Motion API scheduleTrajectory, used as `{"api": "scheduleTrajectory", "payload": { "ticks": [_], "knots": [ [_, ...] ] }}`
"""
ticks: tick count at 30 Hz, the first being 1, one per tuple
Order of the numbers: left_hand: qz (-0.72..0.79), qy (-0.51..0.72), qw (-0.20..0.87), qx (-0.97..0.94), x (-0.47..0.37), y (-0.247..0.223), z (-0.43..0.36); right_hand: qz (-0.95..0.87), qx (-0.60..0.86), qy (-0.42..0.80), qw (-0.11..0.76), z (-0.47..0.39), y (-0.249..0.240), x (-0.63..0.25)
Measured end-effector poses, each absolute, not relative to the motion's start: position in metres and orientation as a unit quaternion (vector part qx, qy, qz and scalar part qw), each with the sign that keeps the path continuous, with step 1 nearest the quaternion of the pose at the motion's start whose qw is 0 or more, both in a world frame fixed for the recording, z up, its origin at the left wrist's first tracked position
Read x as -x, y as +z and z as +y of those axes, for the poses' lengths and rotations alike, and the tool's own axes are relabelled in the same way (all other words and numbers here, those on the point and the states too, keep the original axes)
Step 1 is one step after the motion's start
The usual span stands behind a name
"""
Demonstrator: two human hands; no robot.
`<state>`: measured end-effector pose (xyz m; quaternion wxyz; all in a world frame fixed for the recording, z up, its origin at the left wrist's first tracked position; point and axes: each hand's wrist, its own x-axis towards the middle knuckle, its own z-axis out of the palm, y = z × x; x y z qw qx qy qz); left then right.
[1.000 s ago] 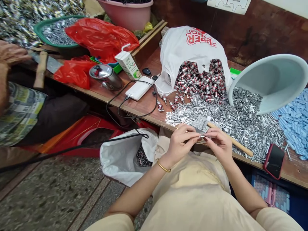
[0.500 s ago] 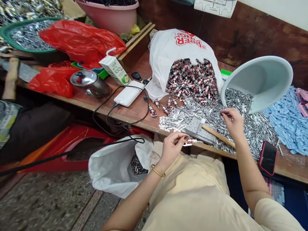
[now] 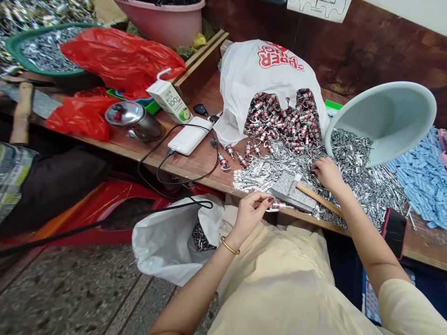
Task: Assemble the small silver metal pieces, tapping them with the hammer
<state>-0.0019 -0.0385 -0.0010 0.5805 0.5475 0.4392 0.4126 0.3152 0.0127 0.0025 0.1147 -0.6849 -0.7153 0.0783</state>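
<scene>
Pinched between the thumb and fingers of my left hand (image 3: 252, 209) is a small red-and-silver metal piece (image 3: 278, 205), held level at the table's front edge with its thin tip pointing right. My right hand (image 3: 328, 174) reaches into the pile of small silver metal parts (image 3: 352, 186). Its fingers are curled together at the pile, and whatever lies between them is hidden. Between the hands lie a hammer (image 3: 319, 198) with a wooden handle and a flat dark metal bar (image 3: 291, 201). More red-and-silver pieces (image 3: 281, 121) fill a white plastic bag (image 3: 237, 83) behind.
A tipped grey tub (image 3: 401, 121) leans over the silver parts. Light blue pieces (image 3: 422, 181) lie at right, near a phone (image 3: 394, 232) on the table edge. Left stand a power bank (image 3: 190, 136) with cable, a drink carton (image 3: 170, 100) and a steel mug (image 3: 136, 122). Below hangs a white sack (image 3: 160, 246).
My right hand has moved down and slightly left, from above the silver parts into the pile. My left hand keeps hold of the red-and-silver metal piece in the same place.
</scene>
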Motion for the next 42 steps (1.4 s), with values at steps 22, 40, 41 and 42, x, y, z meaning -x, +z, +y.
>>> {"api": "scheduleTrajectory", "payload": {
  "ticks": [22, 40, 41, 42],
  "knots": [
    [0.434, 0.366, 0.622, -0.539, 0.018, -0.017, -0.012, -0.367, 0.431, 0.661, 0.492, -0.040, 0.035, -0.261],
    [0.465, 0.255, 0.662, -0.530, 0.016, -0.027, 0.026, -0.705, 0.518, 0.406, 0.264, -0.012, 0.020, -0.189],
    [0.463, 0.253, 0.663, -0.531, 0.015, -0.027, 0.027, -0.723, 0.520, 0.382, 0.246, -0.010, 0.020, -0.187],
    [0.461, 0.252, 0.664, -0.532, 0.015, -0.027, 0.027, -0.738, 0.522, 0.361, 0.229, -0.008, 0.019, -0.185]
  ]
}}
